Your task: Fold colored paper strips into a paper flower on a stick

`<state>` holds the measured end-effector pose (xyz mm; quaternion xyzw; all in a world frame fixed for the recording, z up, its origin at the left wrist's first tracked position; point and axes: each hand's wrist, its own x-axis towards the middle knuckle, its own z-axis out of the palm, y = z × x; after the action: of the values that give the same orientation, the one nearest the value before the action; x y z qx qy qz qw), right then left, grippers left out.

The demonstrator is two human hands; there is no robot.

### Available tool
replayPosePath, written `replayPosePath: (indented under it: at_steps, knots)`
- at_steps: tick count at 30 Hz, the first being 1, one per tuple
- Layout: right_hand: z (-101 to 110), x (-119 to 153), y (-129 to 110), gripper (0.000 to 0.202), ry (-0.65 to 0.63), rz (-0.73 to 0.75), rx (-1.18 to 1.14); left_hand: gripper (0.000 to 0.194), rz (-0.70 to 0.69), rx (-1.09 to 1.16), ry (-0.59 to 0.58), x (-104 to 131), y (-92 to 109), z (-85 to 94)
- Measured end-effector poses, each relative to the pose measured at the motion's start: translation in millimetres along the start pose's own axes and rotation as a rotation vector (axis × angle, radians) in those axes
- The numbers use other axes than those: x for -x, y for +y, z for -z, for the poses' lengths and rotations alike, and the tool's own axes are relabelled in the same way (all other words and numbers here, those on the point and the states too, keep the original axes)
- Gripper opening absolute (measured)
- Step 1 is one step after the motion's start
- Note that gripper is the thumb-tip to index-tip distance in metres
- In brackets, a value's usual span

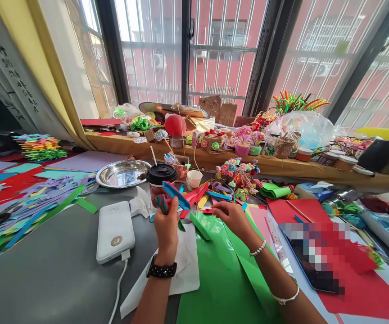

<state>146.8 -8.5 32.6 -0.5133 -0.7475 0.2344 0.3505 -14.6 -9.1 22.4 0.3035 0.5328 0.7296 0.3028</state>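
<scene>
Left hand (166,227): closed, thumb pressed on a blue paper strip (179,198); a darker folded paper piece (162,204) pokes out beside it. Both sit above the table, in front of a lidded drink cup (160,174) with a straw. Dark, white-dotted watch strap (162,270) at that wrist.

Right hand (233,218): thumb and fingertips drawn together at a small red paper strip (208,210), over green sheets (214,265); cannot tell if it is pinched or merely touched.

Writing: the power bank (115,234), left of the left hand, has grey lettering and a round display with lit digits (both upside down from here, not surely readable). The grey curtain (15,72) bears a column of dark brush-style characters, too slanted to read. Pink-patterned ruler (276,238) lies right of the green sheets; its marks are too fine. The phone (297,254) screen is pixelated, its text hidden.
</scene>
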Motion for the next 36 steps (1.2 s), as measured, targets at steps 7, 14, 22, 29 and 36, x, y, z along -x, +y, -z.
replayPosePath:
  at_steps: [7, 14, 22, 29, 36]
  knots:
    - [-28, 16, -14, 0.040, -0.228, 0.199, 0.459, 0.022, 0.011, 0.175, 0.011, -1, 4, 0.9]
    - [-44, 16, -10, 0.045, -0.191, 0.096, 0.563, 0.026, 0.011, 0.031, -0.055, 2, -5, -2.6]
    - [-4, 4, 6, 0.020, 0.139, 0.016, 0.048, 0.026, 0.013, -0.150, -0.063, 4, -14, -6.3]
    - [0, 8, -11, 0.015, 0.235, -0.019, -0.307, 0.024, -0.004, -0.176, -0.285, 23, -18, -16.4]
    - [6, 9, -13, 0.022, 0.300, -0.043, -0.320, 0.027, 0.018, -0.147, -0.218, 16, -13, -11.8]
